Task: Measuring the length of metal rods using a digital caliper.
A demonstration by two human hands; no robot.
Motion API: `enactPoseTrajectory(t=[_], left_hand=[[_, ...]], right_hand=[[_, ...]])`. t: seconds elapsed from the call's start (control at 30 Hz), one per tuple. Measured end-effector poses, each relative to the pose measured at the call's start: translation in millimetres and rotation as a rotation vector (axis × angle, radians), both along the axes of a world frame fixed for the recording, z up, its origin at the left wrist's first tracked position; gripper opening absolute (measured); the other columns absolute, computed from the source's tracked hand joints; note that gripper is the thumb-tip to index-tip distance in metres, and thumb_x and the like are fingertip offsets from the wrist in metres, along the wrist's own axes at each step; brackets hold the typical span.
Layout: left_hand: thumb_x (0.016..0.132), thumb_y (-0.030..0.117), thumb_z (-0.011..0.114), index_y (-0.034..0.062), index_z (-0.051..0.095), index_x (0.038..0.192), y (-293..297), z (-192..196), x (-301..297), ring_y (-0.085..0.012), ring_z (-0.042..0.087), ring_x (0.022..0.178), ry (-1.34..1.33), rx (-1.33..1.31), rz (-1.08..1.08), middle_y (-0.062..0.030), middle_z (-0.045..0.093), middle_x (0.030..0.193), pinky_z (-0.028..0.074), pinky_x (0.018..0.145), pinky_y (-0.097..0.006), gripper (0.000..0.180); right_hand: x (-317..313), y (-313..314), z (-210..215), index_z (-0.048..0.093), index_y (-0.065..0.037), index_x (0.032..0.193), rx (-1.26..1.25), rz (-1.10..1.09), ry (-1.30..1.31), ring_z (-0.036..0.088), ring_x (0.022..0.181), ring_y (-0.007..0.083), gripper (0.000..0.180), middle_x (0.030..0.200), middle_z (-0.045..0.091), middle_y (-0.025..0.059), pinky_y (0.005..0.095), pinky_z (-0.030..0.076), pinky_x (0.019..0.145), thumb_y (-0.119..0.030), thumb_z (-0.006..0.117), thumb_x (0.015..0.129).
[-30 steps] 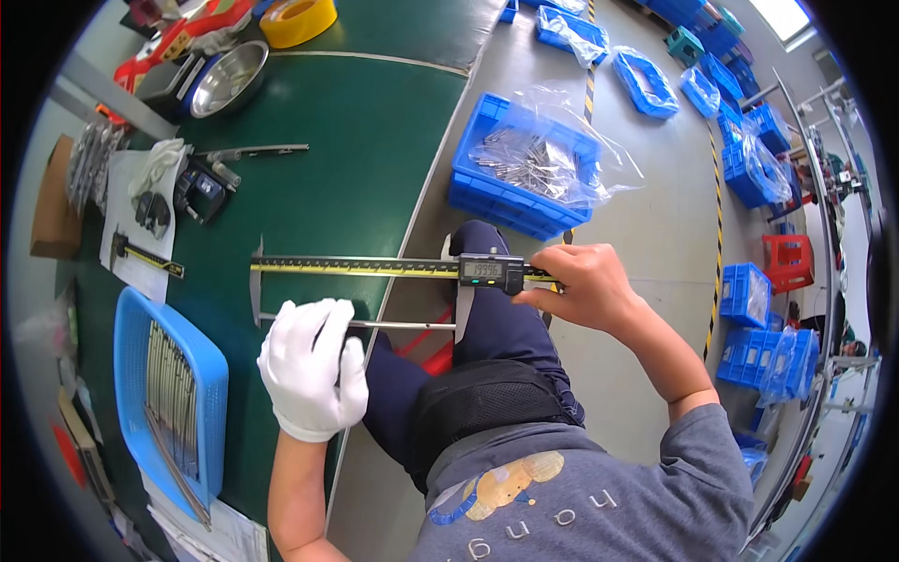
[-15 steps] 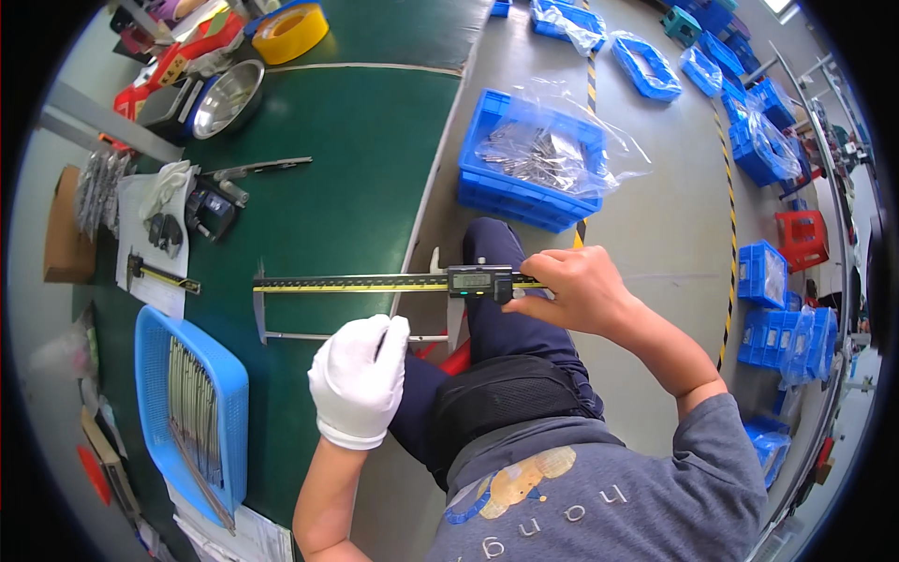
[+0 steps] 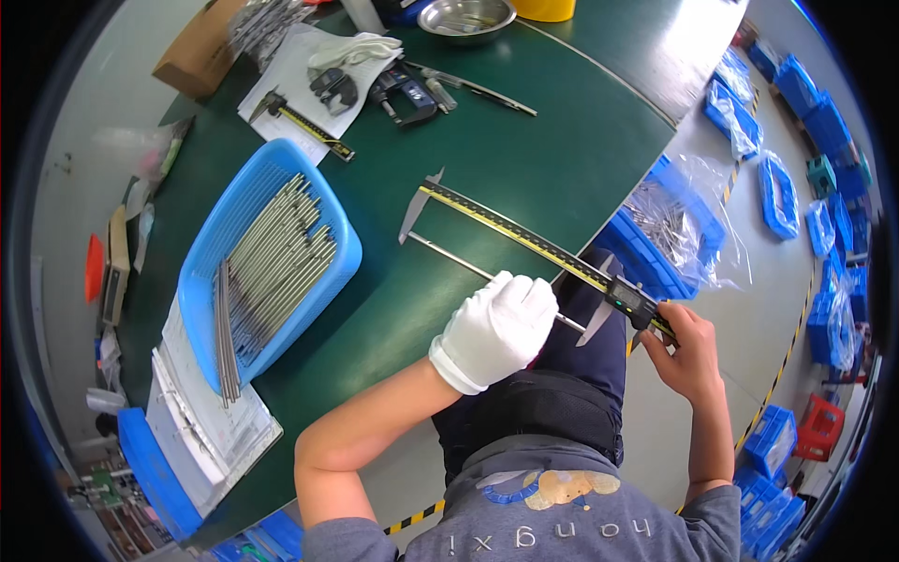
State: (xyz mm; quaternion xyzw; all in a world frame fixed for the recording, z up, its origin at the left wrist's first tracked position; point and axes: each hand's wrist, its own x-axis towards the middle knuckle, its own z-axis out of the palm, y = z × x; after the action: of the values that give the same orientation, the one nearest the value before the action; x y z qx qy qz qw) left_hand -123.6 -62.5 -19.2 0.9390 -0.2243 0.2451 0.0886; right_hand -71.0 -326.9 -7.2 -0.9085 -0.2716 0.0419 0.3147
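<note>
My left hand [image 3: 498, 330], in a white glove, grips a thin metal rod [image 3: 449, 258] that lies between the jaws of a long digital caliper [image 3: 524, 237]. My bare right hand [image 3: 691, 351] holds the caliper at its sliding display head, off the edge of the green table [image 3: 524, 140]. The caliper's fixed jaw points toward the table's middle. The rod runs parallel to the caliper's beam, just below it.
A blue basket [image 3: 225, 225] with several metal rods stands to the left. Behind it lie paper, a smaller caliper [image 3: 403, 91], a white glove [image 3: 361, 49], a steel bowl [image 3: 465, 16] and a cardboard box [image 3: 198, 56]. Blue bins [image 3: 655, 248] with bagged parts sit on the floor at right.
The view has swung, so the table now fills more of the picture. My gloved hand has moved right along the rod toward the sliding jaw. My right hand stays on the caliper head.
</note>
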Motion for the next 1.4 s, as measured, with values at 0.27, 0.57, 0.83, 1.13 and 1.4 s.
enactPoseTrajectory(t=[0.27, 0.57, 0.83, 1.13, 1.4], left_hand=[[0.066, 0.012, 0.060, 0.0058, 0.057, 0.079, 1.3, -4.7, 2.5, -0.0207, 0.055, 0.072, -0.015, -0.044, -0.056, -0.0054, 0.053, 0.079, 0.049, 0.062, -0.030, 0.016], [0.066, 0.012, 0.059, 0.0050, 0.057, 0.078, -0.2, -6.7, -0.7, -0.0209, 0.055, 0.073, 0.011, -0.059, -0.037, -0.0057, 0.053, 0.081, 0.049, 0.064, -0.029, 0.014], [0.068, 0.011, 0.061, 0.0052, 0.060, 0.083, 1.5, -2.3, -2.3, -0.0213, 0.058, 0.075, 0.079, -0.066, 0.002, -0.0068, 0.059, 0.087, 0.050, 0.057, -0.030, 0.016], [0.065, 0.006, 0.062, 0.0069, 0.063, 0.091, 4.9, 4.1, 1.1, -0.0198, 0.060, 0.078, 0.081, -0.029, -0.040, -0.0035, 0.060, 0.090, 0.050, 0.051, -0.030, 0.026], [0.063, 0.004, 0.064, 0.0069, 0.064, 0.091, 4.3, 3.5, 0.1, -0.0206, 0.061, 0.077, 0.085, -0.042, -0.040, -0.0034, 0.061, 0.090, 0.050, 0.052, -0.030, 0.028]], right_hand=[[0.3, -0.7, 1.8, 0.057, 0.000, 0.090, -0.019, -0.001, 0.003, 0.053, 0.051, 0.0193, 0.026, 0.066, 0.055, 0.0098, 0.0296, 0.042, 0.050, -0.006, 0.072, 0.069], [-1.6, -1.4, 1.8, 0.057, 0.001, 0.091, -0.005, -0.002, 0.000, 0.054, 0.052, 0.0186, 0.026, 0.067, 0.055, 0.0104, 0.0290, 0.042, 0.050, -0.005, 0.071, 0.070], [-2.9, -3.8, 4.0, 0.058, 0.000, 0.092, -0.059, -0.027, -0.032, 0.057, 0.053, 0.0203, 0.026, 0.070, 0.058, 0.0114, 0.0298, 0.044, 0.051, -0.009, 0.073, 0.072], [0.7, -2.8, -3.0, 0.060, -0.005, 0.089, -0.051, 0.006, -0.089, 0.058, 0.052, 0.0234, 0.029, 0.065, 0.058, 0.0089, 0.0329, 0.044, 0.048, -0.024, 0.075, 0.074], [0.3, -1.4, -3.0, 0.059, -0.007, 0.081, -0.123, -0.028, -0.089, 0.056, 0.051, 0.0257, 0.033, 0.061, 0.056, 0.0082, 0.0343, 0.042, 0.046, -0.033, 0.076, 0.072]])
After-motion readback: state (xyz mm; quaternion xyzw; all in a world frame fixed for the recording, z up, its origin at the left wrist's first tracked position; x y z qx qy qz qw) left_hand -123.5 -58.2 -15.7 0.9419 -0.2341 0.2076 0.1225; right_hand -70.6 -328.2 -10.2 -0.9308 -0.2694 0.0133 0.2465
